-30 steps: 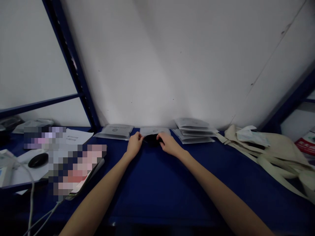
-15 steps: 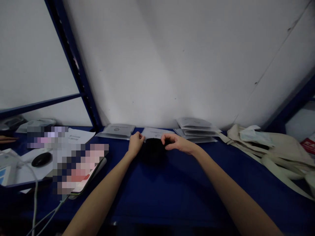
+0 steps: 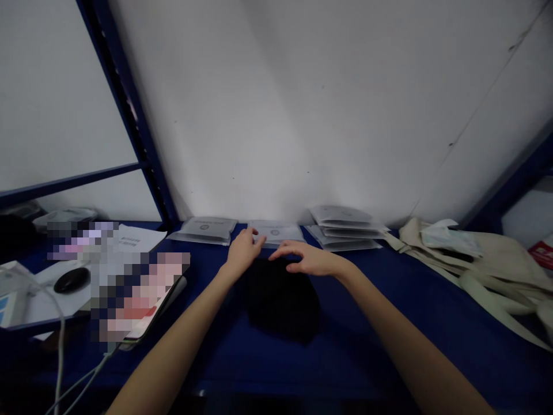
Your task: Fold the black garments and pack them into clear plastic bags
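Lying at lower centre, the soft-looking black cloth (image 3: 283, 302) could crease if left hand (image 3: 243, 252) and right hand (image 3: 309, 259), fingers parted and loosely curled, drag its upper edge unevenly.

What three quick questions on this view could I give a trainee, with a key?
1. True or false: the black cloth lies on the blue table, nearer the person than the frosted bags.
2. Which rests on the white sheet? A: beige straps; B: black computer mouse; C: frosted bags.
3. On the right hand, are thumb and index finger pinched together or apart?

Key: 1 true; 2 B; 3 apart.
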{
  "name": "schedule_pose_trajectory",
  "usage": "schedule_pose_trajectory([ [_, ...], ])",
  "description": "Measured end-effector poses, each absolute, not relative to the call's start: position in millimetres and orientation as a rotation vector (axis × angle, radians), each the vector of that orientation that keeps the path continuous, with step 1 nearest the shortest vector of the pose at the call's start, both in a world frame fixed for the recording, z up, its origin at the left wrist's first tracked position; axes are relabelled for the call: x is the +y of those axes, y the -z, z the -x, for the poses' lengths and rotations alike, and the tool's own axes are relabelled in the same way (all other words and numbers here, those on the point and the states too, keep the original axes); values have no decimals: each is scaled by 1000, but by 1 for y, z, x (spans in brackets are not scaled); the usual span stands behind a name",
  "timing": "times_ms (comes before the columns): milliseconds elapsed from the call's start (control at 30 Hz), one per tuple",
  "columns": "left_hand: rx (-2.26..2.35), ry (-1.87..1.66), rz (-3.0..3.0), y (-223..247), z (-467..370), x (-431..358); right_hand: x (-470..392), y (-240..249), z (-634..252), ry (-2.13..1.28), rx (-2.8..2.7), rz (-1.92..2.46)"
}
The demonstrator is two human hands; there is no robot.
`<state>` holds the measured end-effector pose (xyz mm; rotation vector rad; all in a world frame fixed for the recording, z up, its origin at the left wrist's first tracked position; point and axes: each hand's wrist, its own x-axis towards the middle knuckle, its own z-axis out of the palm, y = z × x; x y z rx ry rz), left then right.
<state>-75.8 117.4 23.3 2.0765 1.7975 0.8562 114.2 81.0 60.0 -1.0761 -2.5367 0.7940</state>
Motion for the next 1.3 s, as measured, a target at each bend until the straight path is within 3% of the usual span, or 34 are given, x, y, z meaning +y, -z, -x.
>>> schedule_pose_trajectory([
  [200,1134,-559,-2184,-36,69,93,88,-60,-123,-548,-2326,1383],
  [567,1017,-452,-2643,-41,53,68,71,-79,-131,-789,-2488,1977],
  [700,1212,-397,-2687,-39,54,73,73,-73,-129,-914,-2586,1701],
  [867,1577,-538,-2567,-46,71,83,75,-49,-107,-702,-2613,1537],
  [1000,1767,-643,-2476,-50,83,90,76,-41,-99,-747,-2623,1489],
  [1300,1452,-1296,-1769,-62,107,107,87,-67,-129,-571,-2379,1376],
])
